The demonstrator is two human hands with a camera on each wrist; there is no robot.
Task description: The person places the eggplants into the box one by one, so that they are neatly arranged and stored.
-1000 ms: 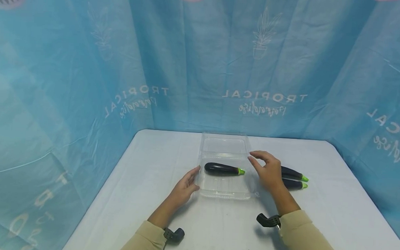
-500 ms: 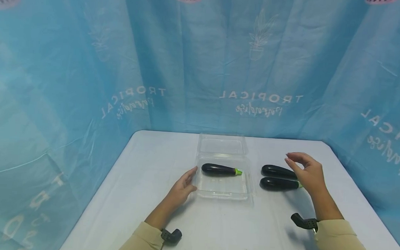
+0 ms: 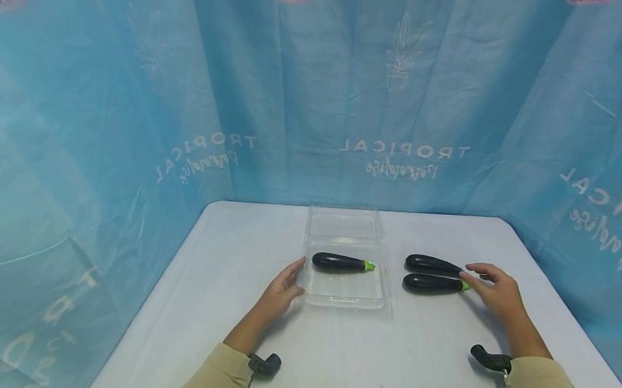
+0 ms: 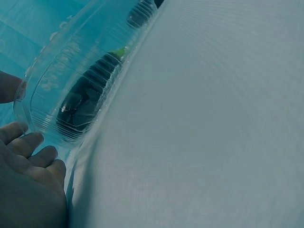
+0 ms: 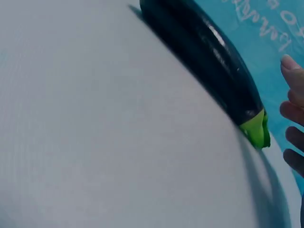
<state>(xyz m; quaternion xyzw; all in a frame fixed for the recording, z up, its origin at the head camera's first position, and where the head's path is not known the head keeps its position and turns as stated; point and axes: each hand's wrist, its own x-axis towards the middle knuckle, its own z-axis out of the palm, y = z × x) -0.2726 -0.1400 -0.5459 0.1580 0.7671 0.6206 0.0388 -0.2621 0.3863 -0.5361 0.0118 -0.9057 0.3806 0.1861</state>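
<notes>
My left hand [image 3: 278, 289] rests at the left end of a clear plastic clamshell container [image 3: 332, 301], fingers spread. In the left wrist view the thumb [image 4: 10, 88] overlaps the container's rim, with the other fingertips beside its end. One dark eggplant [image 3: 339, 262] with a green stem lies inside the container's base. To the right, a far eggplant [image 3: 429, 264] and a near eggplant [image 3: 429, 283] lie side by side on the table. My right hand [image 3: 498, 290] is at their stem ends, thumb and fingers apart, hiding the far one's stem. The right wrist view shows an eggplant's green stem [image 5: 256, 129] close to the fingertips.
The container's lid [image 3: 343, 225] is folded back toward the far edge of the white table [image 3: 245, 231]. A blue printed curtain [image 3: 305, 100] hangs behind and along both sides. Each wrist carries a black camera mount, such as the right one [image 3: 491, 360].
My right hand has moved right from the container's edge, over the loose eggplants, and then lowered to their stem ends. The left hand stays at the container.
</notes>
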